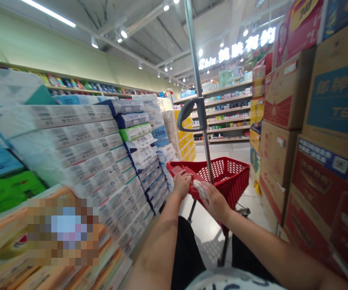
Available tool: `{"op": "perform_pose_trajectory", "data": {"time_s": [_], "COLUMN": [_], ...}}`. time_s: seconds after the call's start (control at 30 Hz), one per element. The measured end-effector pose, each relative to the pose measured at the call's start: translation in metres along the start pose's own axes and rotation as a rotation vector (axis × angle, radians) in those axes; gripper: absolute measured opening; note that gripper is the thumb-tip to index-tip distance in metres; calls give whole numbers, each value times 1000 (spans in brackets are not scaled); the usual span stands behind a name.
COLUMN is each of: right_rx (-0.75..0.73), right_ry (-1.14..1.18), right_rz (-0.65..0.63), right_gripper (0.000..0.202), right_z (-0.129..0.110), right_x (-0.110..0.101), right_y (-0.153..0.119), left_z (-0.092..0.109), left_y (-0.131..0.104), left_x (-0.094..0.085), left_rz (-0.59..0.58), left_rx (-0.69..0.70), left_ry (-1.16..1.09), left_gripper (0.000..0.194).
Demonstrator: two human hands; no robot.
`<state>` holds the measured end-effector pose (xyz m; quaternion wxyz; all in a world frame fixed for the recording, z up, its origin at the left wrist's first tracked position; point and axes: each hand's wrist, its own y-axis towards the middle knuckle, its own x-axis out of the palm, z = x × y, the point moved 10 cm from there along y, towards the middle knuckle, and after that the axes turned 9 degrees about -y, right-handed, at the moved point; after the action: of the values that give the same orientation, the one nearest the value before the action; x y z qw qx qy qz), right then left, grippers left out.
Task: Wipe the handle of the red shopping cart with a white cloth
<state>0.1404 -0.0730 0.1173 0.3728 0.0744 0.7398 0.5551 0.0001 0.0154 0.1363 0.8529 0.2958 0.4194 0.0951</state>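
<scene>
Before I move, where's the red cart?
In the head view, the red cart is right of centre, by your left hand, between stacked paper packs and boxes.

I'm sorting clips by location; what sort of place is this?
Most likely a supermarket aisle: a red shopping cart, long shelves of small packaged goods and stacked cartons are all in view.

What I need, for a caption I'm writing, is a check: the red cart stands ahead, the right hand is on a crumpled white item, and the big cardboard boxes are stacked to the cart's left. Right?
Not quite: in the head view, the big cardboard boxes are stacked to the right of the red cart. The right hand is on the crumpled white item.
</scene>
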Motion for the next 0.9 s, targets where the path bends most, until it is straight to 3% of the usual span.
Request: {"op": "perform_pose_trajectory", "data": {"time_s": [0.1, 0.33, 0.4, 0.47, 0.53, 0.57, 0.63, 0.7, 0.73, 0.8, 0.83, 0.9], "right_rx": [51, 251, 156, -70, -266, -290, -144, 138, 205, 155, 127, 133], "right_ry": [-46, -272, -315, -344, -333, -321, -323, -349, -329, -257, -229, -206], "right_rz": [-59, -530, -678, -808, -892, -907, -831, -601, -449, -218, -161, -184], "right_gripper": [31, 34, 32, 25, 27, 30, 29, 25, 29, 34, 34, 34], "right_z": [2, 4, 3, -7, -19, -22, -16, -2, -2, -15, -19, -17], "right_x": [5, 43, 54, 65, 72, 74, 72, 57, 46, 31, 26, 26], "right_y": [9, 48, 53, 55, 54, 53, 54, 49, 44, 31, 27, 27], "left_z": [-2, -4, -3, -1, 0, 0, 0, -1, -1, -3, -4, -5], "left_y": [1, 1, 0, -2, -2, -3, -3, -3, -3, -3, -3, -1], "left_x": [-1, -2, -4, -4, -4, -4, -5, -6, -6, -7, -7, -7], "left_rz": [12, 2, 13, 18, 19, 19, 23, 27, 28, 35, 37, 36], "left_rx": [8, 11, 12, 19, 24, 25, 29, 35, 36, 30, 28, 30], "left_ry": [-5, 3, -2, -7, -4, 0, 10, 11, 6, -9, -16, -17], "left_gripper": [40, 39, 39, 40, 41, 42, 42, 42, 43, 43, 43, 44]}}
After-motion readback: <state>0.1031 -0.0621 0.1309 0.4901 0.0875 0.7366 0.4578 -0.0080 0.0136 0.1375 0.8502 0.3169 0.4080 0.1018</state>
